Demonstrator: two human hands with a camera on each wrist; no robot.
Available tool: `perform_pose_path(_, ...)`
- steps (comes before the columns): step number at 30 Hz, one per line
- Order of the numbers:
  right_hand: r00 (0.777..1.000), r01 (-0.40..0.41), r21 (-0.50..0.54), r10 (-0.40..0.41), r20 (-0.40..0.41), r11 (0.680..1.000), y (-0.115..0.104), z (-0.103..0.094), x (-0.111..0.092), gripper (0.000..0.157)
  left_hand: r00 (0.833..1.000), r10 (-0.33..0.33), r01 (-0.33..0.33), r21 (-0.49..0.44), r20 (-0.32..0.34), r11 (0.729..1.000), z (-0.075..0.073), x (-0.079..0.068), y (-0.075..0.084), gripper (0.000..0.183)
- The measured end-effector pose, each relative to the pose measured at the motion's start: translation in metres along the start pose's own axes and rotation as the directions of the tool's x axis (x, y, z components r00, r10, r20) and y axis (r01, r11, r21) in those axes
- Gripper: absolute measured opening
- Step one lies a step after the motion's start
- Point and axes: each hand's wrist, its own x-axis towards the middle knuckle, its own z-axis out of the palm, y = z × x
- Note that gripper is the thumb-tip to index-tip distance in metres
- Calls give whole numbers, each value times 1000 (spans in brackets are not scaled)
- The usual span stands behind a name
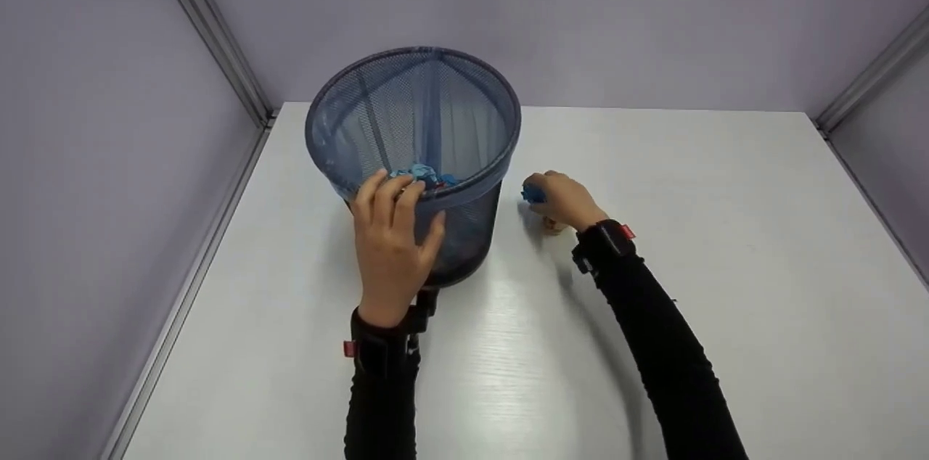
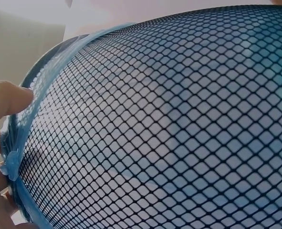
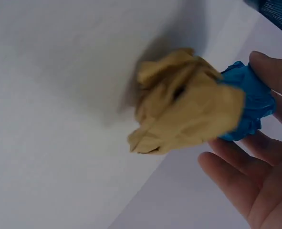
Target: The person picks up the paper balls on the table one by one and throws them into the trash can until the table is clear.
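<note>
A black mesh wastebasket [image 1: 464, 242] lined with a translucent blue bag [image 1: 326, 148] stands on the table, with crumpled blue paper [image 1: 422, 171] and a little red inside. My left hand [image 1: 390, 246] holds its near rim, fingers over the edge and thumb on the outer side; the left wrist view shows the thumb [image 2: 9, 98] against the bag's folded edge. To the right of the basket, my right hand [image 1: 570, 200] pinches a crumpled blue paper ball [image 3: 250, 100]. A crumpled brown paper ball [image 3: 183, 105] lies on the table close below that hand, partly hidden in the head view.
The white table [image 1: 726, 264] extends to both sides of the basket. A pale wall [image 1: 653, 25] rises behind it, and side panels with metal frame edges [image 1: 218, 32] bound the left and right.
</note>
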Motion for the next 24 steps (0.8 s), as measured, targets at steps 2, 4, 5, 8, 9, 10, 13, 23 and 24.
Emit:
perform_pose_path(2, 998, 7, 98, -1, -56, 995, -4, -9, -6, 41, 1000, 1, -1, -2, 0, 1000, 1, 0, 0, 33)
perform_pose_path(4, 989, 49, 180, -22, -149, 982, -10, -20, -14, 42, 1000, -1, 1, -3, -1, 1000, 1, 0, 0, 33)
perform_pose_path(5, 978, 82, 211, -37, -207, 974, -14, -26, -18, 42, 1000, -2, 2, -3, -2, 1000, 1, 0, 0, 33)
perform_pose_path(8, 904, 213, 268, -86, -418, 940, -30, -43, -32, 41, 1000, -9, 9, -3, -5, 1000, 2, 0, 1, 34)
perform_pose_path(9, 868, 260, 275, -99, -486, 926, -36, -48, -37, 41, 1000, -12, 12, -4, -5, 1000, 2, 0, 1, 34)
perform_pose_path(10, 827, 304, 278, -108, -551, 911, -44, -54, -43, 40, 1000, -13, 13, -4, -5, 1000, 2, -1, 1, 34)
perform_pose_path(13, 694, 427, 258, -131, -707, 867, -67, -69, -58, 41, 1000, -15, 15, -9, -1, 1000, 2, -1, 2, 34)
perform_pose_path(23, 509, 606, 149, -237, -827, 781, -129, -98, -68, 45, 1000, -15, 15, -11, 0, 1000, 1, 0, 1, 33)
perform_pose_path(24, 517, 607, 147, -248, -819, 781, -133, -100, -66, 45, 1000, -15, 15, -11, 1, 1000, 1, 0, 1, 33)
